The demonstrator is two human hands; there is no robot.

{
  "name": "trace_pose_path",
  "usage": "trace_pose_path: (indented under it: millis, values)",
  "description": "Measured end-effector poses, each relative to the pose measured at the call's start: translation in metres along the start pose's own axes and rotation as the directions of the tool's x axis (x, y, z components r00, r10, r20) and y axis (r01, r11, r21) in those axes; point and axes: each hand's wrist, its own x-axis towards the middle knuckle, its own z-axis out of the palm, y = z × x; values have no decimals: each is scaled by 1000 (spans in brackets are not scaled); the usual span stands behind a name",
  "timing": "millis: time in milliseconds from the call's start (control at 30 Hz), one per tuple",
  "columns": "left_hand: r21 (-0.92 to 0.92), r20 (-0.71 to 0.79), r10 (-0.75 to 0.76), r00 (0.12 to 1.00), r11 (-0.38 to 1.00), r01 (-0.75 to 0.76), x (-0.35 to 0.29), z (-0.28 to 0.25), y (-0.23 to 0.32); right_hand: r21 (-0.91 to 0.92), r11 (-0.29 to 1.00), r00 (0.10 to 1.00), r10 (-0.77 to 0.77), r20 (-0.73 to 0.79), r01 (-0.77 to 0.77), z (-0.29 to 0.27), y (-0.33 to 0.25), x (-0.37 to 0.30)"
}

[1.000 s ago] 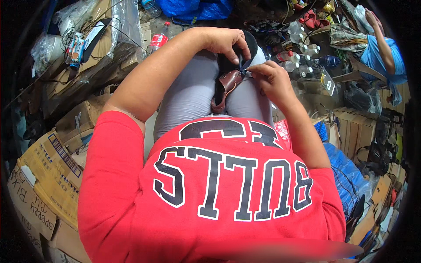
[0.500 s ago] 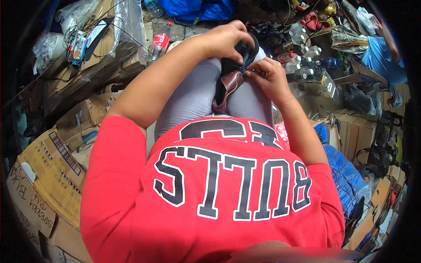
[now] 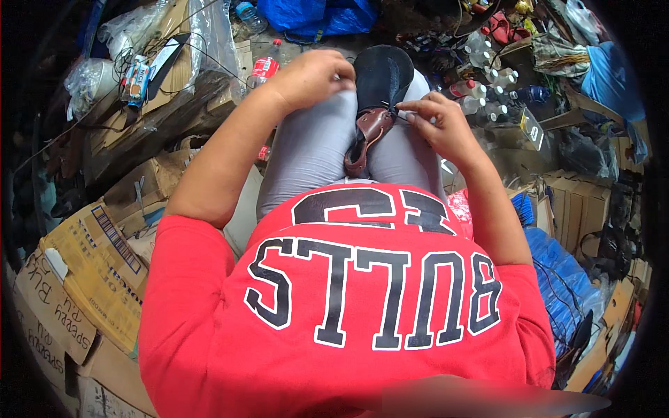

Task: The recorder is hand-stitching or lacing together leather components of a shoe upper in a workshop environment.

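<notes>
On my lap lies a shoe (image 3: 376, 124), with a brown leather part nearest me and a long, rounded black part (image 3: 383, 73) pointing away. My right hand (image 3: 442, 124) is at the shoe's right edge, where brown meets black. Its thumb and forefinger are pinched there on a small dark strand or lace end. To the left of the black part, my left hand (image 3: 317, 78) is above my thigh, apart from the shoe. Its fingers are curled and slightly blurred, and whatever they may hold is too small to make out.
A red-labelled bottle (image 3: 263, 70) stands beyond my left arm. Several plastic bottles (image 3: 488, 83) are grouped at the far right. Flattened cardboard (image 3: 94, 272) lies at left, blue plastic sheeting (image 3: 557, 279) at right. A blue bag (image 3: 317, 17) is ahead. A person's blue clothing (image 3: 613, 76) shows far right.
My left hand has moved left and away from the shoe's black part, leaving that part in full view. My right hand stays at the shoe's right edge, still pinching.
</notes>
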Motion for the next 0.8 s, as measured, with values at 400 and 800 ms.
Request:
trace_pose_path:
  millis: [400, 800]
  values:
    - [-15, 268, -16, 963, 1000, 21, 21, 32, 14, -80, 955, 952, 292, 88, -286, 9, 15, 44]
    - [125, -16, -224, 975, 967, 224, -13, -97, -38, -184, 932, 923, 343, 174, -311, 3, 19, 50]
